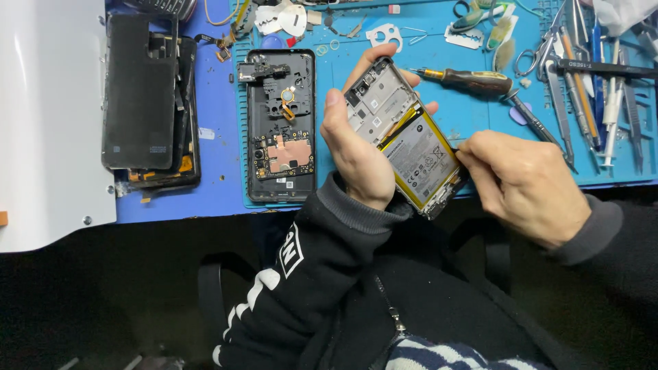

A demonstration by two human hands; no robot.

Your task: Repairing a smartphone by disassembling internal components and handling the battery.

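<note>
My left hand [356, 147] grips an opened phone body [384, 103] by its left side, tilted above the blue mat. Inside the body sits a pale battery with a yellow edge [419, 159]. My right hand [524, 181] pinches at the battery's right edge near the lower corner; what it holds between the fingertips is hidden. Both sleeves are dark grey.
A black back cover with circuit boards laid on it [281, 127] lies left of the hands on the blue mat [473, 113]. Further left rest stacked dark phone parts [147, 103]. A brown-handled screwdriver [473, 80], tweezers, scissors and picks [582, 89] lie at the right.
</note>
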